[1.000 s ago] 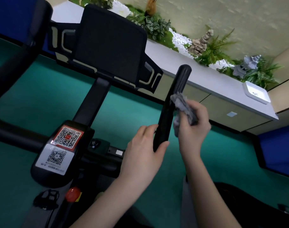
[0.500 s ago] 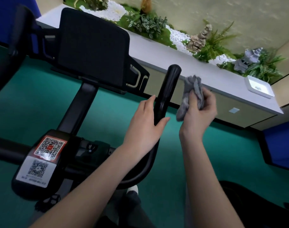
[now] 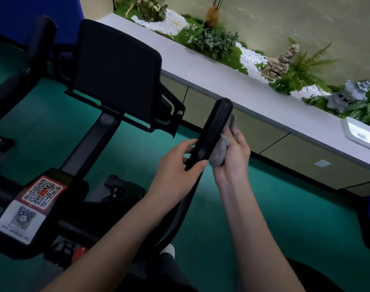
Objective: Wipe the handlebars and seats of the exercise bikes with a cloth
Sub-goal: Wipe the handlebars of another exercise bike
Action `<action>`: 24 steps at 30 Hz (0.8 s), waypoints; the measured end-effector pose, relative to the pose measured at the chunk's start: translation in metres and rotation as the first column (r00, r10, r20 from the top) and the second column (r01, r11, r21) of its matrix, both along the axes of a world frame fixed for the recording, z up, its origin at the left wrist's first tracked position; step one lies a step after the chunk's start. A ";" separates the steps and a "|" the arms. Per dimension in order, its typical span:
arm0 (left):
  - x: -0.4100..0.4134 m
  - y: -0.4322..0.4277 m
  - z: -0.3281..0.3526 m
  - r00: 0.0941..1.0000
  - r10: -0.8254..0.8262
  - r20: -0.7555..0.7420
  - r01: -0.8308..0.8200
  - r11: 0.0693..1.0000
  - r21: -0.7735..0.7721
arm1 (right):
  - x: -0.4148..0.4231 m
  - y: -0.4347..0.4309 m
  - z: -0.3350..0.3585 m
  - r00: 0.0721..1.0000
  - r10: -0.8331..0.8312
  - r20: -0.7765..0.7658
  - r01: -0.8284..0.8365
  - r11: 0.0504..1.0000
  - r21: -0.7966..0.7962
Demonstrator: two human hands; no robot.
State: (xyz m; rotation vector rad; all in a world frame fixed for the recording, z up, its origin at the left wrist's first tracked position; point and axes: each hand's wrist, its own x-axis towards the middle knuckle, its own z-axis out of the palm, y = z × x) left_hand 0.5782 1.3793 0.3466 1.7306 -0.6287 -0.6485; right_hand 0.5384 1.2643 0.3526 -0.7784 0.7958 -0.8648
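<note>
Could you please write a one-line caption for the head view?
The right hand presses a crumpled grey cloth against the black handlebar grip while the left hand holds it lower down.

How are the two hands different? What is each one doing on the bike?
The left hand grips the black handlebar itself, thumb across its front; the right hand grips a grey cloth. The left hand sits on the bar's left side; the right hand presses the cloth against its right side. Both hands are bare and work on the same bar.

Gym: exercise bike (image 3: pixel 114 68), teal floor (image 3: pixel 264 197)
</note>
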 end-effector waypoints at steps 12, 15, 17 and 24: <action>0.000 0.000 -0.001 0.999 0.019 -0.051 -0.020 1.000 -0.018 | -0.003 -0.010 0.001 0.999 -0.002 -0.034 -0.004 0.986 -0.164; 0.001 0.000 0.000 0.998 0.016 -0.055 -0.017 1.000 -0.018 | -0.005 -0.011 -0.003 0.993 -0.072 -0.093 0.042 0.957 -0.288; 0.001 0.000 0.000 0.998 0.012 -0.061 -0.013 1.000 -0.014 | -0.004 -0.015 -0.003 0.982 -0.118 -0.144 0.054 0.921 -0.387; 0.000 0.000 -0.002 0.999 0.015 -0.047 -0.015 1.000 -0.007 | -0.019 0.002 -0.027 0.959 -0.169 -0.227 0.020 0.841 -0.540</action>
